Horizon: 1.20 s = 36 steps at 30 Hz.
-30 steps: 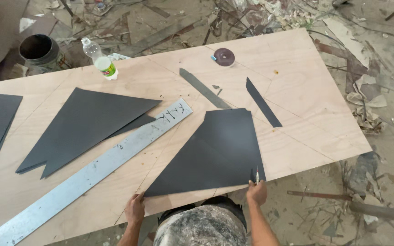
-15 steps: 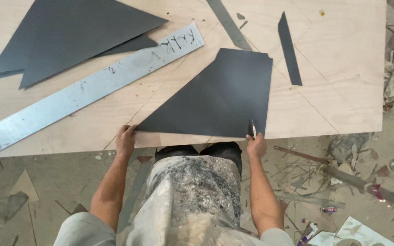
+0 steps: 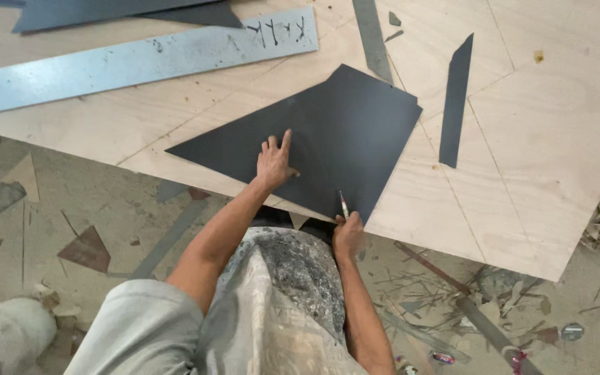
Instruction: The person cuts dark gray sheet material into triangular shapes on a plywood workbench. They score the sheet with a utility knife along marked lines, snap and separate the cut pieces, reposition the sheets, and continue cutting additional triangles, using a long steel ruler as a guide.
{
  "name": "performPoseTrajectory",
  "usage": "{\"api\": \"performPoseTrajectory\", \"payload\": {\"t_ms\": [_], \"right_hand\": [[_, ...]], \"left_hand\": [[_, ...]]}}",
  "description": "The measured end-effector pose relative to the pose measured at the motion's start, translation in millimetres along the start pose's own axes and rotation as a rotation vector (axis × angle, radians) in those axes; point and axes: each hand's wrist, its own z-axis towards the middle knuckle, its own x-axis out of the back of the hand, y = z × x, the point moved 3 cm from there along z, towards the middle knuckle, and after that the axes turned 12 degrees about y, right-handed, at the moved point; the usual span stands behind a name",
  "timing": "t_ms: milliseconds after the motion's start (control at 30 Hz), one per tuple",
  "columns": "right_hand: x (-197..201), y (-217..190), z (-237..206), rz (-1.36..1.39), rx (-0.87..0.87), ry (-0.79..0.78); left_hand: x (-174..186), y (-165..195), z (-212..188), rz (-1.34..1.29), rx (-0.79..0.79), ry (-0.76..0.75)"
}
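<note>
dark sheet (image 3: 342, 132) under the flat, open left hand (image 3: 274, 161); right hand (image 3: 348, 233) grips a pen (image 3: 342, 204).

Long metal straightedge (image 3: 140, 59) lying across the plywood board (image 3: 543, 160), narrow dark offcut strip (image 3: 455, 101) to the right, grey strip (image 3: 371, 38) at the top, dark sheets (image 3: 119, 10) top left, scraps littering the concrete floor (image 3: 71, 222)

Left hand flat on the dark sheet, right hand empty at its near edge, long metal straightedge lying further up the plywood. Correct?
Not quite: the right hand is not empty; it holds a thin pencil-like tool. The head view shows it. The left hand is on the dark sheet, the straightedge further up.
</note>
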Motion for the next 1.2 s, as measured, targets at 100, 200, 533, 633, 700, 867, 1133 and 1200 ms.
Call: {"api": "performPoseTrajectory", "payload": {"t_ms": [100,200,533,633,700,867,1133,1200], "right_hand": [[-1.7,7.6,4.4,0.013,0.031,-0.099],[3.1,5.0,11.1,0.059,0.141,-0.090],[-40.9,-93.6,146.8,0.561,-0.029,-0.561],[-68.4,-148.8,182.0,0.584,0.354,-0.460],[-82.4,-171.6,193.1,0.451,0.380,-0.415],[-100.6,-184.1,193.6,0.184,0.437,-0.444],[-106.2,-186.7,188.0,0.090,0.440,-0.447],[-108.9,-187.1,188.3,0.064,0.444,-0.466]], "left_hand": [[-6.9,16.6,16.5,0.126,0.141,-0.011],[-9.3,16.0,21.4,0.195,0.168,-0.019],[-7.4,12.5,37.6,0.184,0.223,-0.162],[-8.5,10.5,36.0,0.158,0.222,-0.148],[-10.8,7.1,34.9,0.155,0.221,-0.132],[-19.2,0.0,33.8,0.139,0.219,-0.107],[-26.4,-4.4,31.9,0.141,0.214,-0.088],[-28.1,-4.6,32.3,0.149,0.211,-0.092]]}}
